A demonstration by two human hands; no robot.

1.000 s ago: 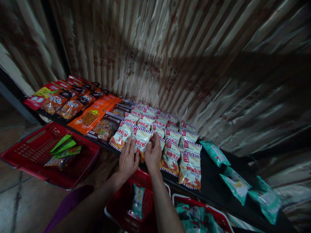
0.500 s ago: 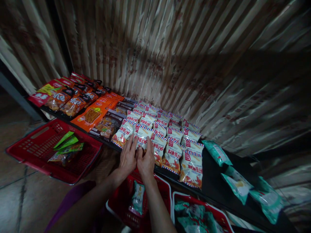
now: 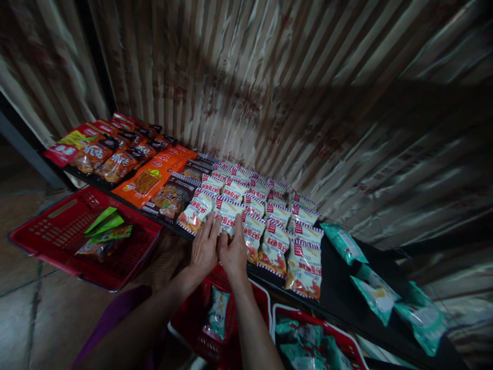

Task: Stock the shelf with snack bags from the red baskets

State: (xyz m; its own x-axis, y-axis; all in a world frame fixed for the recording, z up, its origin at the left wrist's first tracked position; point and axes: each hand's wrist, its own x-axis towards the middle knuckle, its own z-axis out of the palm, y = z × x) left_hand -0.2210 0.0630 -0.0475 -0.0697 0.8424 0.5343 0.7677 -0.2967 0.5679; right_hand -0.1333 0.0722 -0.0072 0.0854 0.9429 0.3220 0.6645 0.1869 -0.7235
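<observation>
Several white snack packets with red and blue trim (image 3: 275, 241) lie in rows on a dark shelf (image 3: 339, 295). My left hand (image 3: 204, 246) and my right hand (image 3: 232, 252) rest side by side on the front packet of one row (image 3: 227, 215), fingers stretched flat over its lower half. Neither hand grips it. The packet to the left (image 3: 195, 211) and the one to the right (image 3: 252, 235) lie close against my hands.
Orange, dark and red snack packets (image 3: 144, 182) fill the shelf's left part; teal packets (image 3: 373, 290) lie at the right. A red basket (image 3: 50, 239) with green packets sits on the floor at left. Two more red baskets (image 3: 265, 300) stand below the shelf edge. A striped curtain hangs behind.
My right hand came off the packets further right and settled beside my left hand on the front packet. The view has shifted slightly.
</observation>
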